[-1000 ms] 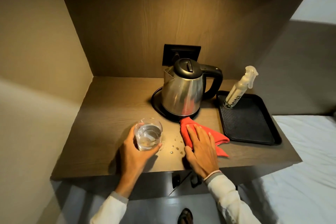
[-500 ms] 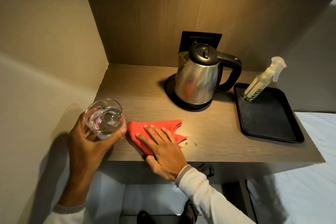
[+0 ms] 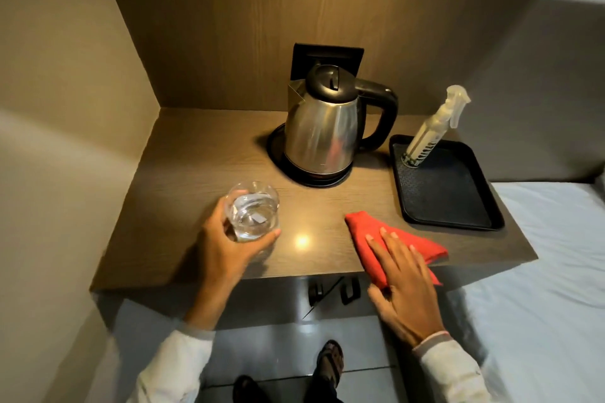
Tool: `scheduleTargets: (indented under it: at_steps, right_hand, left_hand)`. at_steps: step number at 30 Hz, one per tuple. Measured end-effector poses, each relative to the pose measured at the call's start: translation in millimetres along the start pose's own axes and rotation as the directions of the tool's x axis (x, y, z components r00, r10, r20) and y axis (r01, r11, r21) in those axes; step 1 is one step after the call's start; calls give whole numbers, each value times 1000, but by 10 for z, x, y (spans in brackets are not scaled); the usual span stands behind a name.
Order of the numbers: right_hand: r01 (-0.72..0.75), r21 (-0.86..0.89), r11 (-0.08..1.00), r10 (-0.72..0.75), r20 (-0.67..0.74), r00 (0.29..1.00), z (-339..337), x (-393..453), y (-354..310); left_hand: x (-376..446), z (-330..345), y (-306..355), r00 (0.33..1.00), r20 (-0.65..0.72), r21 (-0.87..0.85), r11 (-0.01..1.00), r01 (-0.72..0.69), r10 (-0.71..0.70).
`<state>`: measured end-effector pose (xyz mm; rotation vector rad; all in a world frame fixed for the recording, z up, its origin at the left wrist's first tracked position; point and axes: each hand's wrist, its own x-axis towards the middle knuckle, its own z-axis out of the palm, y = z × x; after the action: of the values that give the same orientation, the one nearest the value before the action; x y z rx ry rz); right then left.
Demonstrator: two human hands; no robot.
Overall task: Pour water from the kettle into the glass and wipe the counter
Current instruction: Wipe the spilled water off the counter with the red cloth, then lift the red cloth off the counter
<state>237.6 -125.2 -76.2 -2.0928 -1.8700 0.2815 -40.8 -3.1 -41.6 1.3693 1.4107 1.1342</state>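
Observation:
A steel kettle (image 3: 322, 137) with a black lid and handle stands on its black base at the back of the wooden counter (image 3: 183, 193). My left hand (image 3: 226, 249) grips a clear glass (image 3: 253, 211) with water in it, held over the counter's front left part. My right hand (image 3: 404, 288) lies flat, fingers spread, on a red cloth (image 3: 379, 239) at the counter's front edge, right of centre. Part of the cloth hangs past the edge under my palm.
A black tray (image 3: 458, 206) sits at the right of the counter with a clear spray bottle (image 3: 432, 127) leaning in its far corner. A wall closes the left side, a wooden panel the back. A white bed (image 3: 540, 271) lies to the right.
My right hand slid the red cloth from the counter's front left to its front right. My left hand brought the glass back over the counter. The water drops seen earlier are gone.

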Motion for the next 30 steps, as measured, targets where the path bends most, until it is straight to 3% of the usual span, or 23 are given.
scheduleTargets:
  at_steps: [5,8,10,12,14,16,19,22,24,25,27,30]
  right_hand:
    - [24,-56,998,-26,-27,999,67,-96,9]
    - [122,116,986,-114,-71,991,-37,-62,-134]
    - [106,328,939,-112,0,994,-204,-47,-279]
    - [-46,620,783,-4,80,997,-350,24,-339]
    - [-188,824,534,96,162,982,-456,146,-285]
    - [-254,898,360,135,219,966,-586,271,-142]
    - [-324,920,218,127,303,945,-839,415,101]
    - [-363,881,302,23,374,927,-1158,578,352]
    - [-374,846,379,-40,419,907,-1344,718,527]
    - [-367,830,421,-59,429,901,-1443,801,606]
    - [-352,786,508,-75,448,891,-1602,985,759]
    - [-365,668,648,-59,522,851,-1820,1232,1108]
  left_hand:
    - [52,382,-4,993,114,-44,999,19,-14]
    - [91,525,-40,993,119,-65,998,7,1]
    - [121,591,-72,992,121,-77,997,-8,17]
    - [122,637,-51,991,126,-66,997,-33,41]
    - [115,646,-44,992,112,-32,998,-49,52]
    - [84,629,13,992,119,38,998,-53,48]
    - [-112,569,273,997,10,246,966,-76,76]
    - [-429,701,757,953,-80,238,934,-266,292]
    - [-528,1018,1055,950,118,165,937,-307,290]
    - [-506,1226,1167,941,273,94,968,-231,198]
    - [-360,1640,1292,848,531,-10,1000,-7,11]
    - [-132,2183,1293,764,634,-44,980,195,-124]
